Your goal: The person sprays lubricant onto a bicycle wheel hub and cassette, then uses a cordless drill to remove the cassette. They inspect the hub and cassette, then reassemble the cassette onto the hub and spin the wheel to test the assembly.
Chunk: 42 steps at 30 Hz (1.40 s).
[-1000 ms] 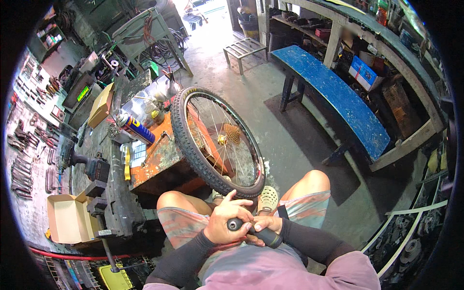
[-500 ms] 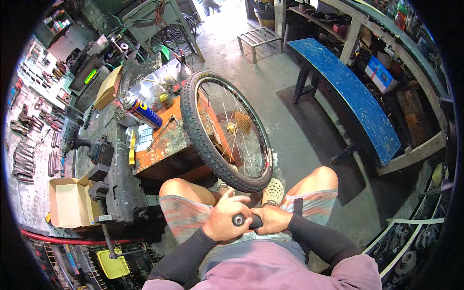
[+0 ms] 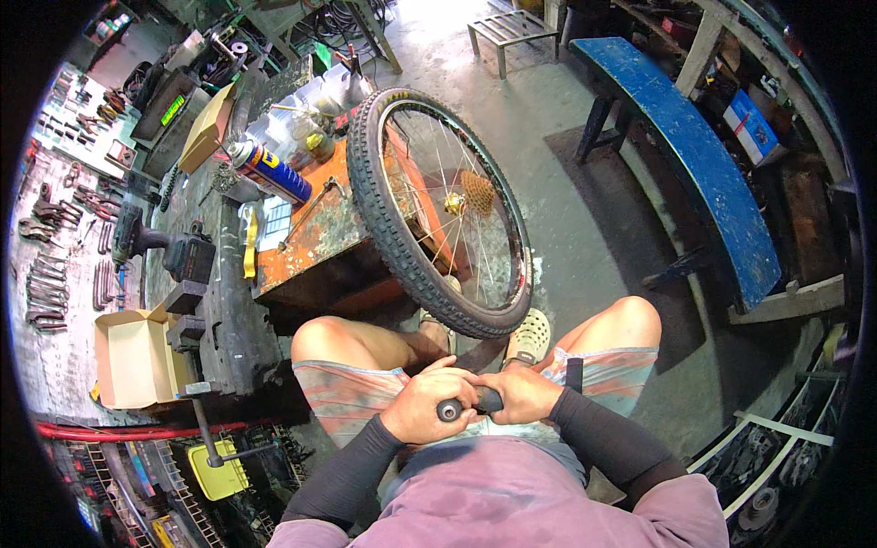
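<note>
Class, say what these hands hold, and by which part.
Apparently one dark cylindrical object: the left hand grips near its round end, the right hand farther along; much of it is hidden.

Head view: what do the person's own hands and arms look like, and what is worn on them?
The left hand and right hand are bare, without gloves. Close-fitting black fabric sleeves run up from both wrists; above them show loose pink shirt sleeves. No markings can be made out.

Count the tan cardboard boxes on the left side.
2: one open box near the close end of the workbench, another box farther back, beyond the blue spray can. More may be hidden.
</note>
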Each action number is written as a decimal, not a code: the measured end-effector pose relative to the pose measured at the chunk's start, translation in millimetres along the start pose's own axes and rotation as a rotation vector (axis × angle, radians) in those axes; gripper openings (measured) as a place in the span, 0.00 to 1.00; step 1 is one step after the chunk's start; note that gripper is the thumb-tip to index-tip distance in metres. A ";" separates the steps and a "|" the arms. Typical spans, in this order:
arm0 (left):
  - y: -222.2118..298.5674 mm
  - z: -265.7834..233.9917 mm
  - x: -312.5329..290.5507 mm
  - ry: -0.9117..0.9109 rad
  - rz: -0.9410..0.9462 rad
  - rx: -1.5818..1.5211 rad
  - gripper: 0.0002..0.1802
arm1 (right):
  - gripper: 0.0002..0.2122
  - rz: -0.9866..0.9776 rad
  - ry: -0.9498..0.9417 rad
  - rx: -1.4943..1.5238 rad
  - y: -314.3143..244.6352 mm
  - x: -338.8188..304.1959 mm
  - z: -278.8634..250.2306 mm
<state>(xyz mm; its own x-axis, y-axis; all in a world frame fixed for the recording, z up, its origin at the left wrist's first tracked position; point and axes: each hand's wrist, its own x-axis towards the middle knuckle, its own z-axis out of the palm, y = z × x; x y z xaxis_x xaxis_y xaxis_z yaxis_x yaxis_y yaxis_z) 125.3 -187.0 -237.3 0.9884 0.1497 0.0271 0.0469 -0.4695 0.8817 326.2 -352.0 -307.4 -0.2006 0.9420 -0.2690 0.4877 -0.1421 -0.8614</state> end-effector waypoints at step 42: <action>-36.4 2.0 16.4 0.135 -0.169 -0.111 0.12 | 0.21 0.126 -0.061 0.118 21.0 26.1 -5.9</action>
<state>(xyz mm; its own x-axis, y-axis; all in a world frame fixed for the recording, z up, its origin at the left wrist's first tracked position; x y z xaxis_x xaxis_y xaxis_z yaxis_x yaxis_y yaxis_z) 140.1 -169.2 -269.9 0.9392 0.3365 -0.0686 0.1860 -0.3303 0.9254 336.2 -328.5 -330.0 -0.1972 0.8950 -0.4002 0.4097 -0.2956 -0.8630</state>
